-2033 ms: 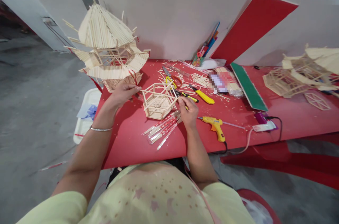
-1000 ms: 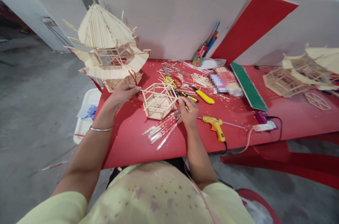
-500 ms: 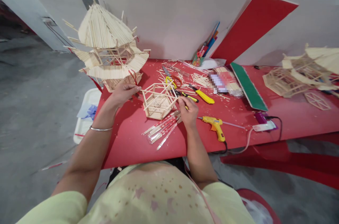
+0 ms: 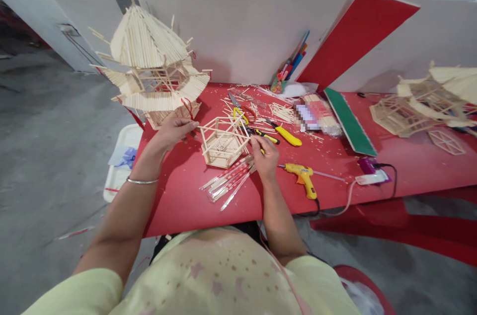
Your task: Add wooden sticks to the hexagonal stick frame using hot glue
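A small six-sided frame of thin wooden sticks (image 4: 222, 162) stands on the red table, its base patterned with nested hexagons. One wooden stick (image 4: 223, 132) runs along the near side of its top. My left hand (image 4: 172, 132) pinches this stick's left end between thumb and fingertips. At the other end, my right hand (image 4: 265, 156) is closed on it near the frame's right corner; its fingertips partly hide the stick. Just below the frame lie packets of sticks in clear and red wrapping (image 4: 229, 181).
A stick pagoda model (image 4: 149, 51) rises at left, another model (image 4: 406, 101) at right. Scissors (image 4: 240, 111), a yellow-handled cutter (image 4: 285, 133) and loose sticks lie behind the frame. A yellow glue gun (image 4: 303, 176) with its cord is at right. A green board (image 4: 350, 121) stands beyond.
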The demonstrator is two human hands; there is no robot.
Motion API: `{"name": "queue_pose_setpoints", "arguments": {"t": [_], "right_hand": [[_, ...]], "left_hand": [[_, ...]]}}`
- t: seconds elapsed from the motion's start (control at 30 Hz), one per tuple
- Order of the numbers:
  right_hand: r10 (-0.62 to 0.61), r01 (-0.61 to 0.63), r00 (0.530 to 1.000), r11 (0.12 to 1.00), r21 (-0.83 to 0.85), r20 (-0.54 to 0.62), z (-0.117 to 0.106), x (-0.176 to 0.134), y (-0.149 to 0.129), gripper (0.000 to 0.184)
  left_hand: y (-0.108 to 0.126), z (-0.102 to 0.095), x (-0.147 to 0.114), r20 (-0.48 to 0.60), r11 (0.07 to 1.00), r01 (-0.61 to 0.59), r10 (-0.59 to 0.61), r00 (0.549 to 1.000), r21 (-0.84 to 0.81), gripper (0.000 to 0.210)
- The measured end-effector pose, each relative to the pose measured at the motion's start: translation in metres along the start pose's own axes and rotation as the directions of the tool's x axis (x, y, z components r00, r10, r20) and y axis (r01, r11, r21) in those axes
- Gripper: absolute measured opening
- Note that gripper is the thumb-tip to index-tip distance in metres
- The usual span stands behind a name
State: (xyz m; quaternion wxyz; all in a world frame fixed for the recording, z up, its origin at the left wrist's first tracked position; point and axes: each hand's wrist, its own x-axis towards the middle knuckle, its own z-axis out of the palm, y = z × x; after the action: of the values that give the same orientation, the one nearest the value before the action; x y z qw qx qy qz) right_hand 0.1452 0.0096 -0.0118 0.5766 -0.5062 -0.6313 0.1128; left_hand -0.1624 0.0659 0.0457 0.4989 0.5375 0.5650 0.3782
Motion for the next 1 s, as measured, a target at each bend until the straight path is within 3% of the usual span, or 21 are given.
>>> {"name": "queue_pose_setpoints", "arguments": {"t": [1.0], "right_hand": [[-0.004, 0.004, 1.000, 1.000, -0.001, -0.002, 0.0001, -0.0004, 0.0017, 0.023]], "left_hand": [[0.0012, 0.0013, 0.0008, -0.002, 1.000, 0.005, -0.005, 1.000, 0.001, 0.049]]}}
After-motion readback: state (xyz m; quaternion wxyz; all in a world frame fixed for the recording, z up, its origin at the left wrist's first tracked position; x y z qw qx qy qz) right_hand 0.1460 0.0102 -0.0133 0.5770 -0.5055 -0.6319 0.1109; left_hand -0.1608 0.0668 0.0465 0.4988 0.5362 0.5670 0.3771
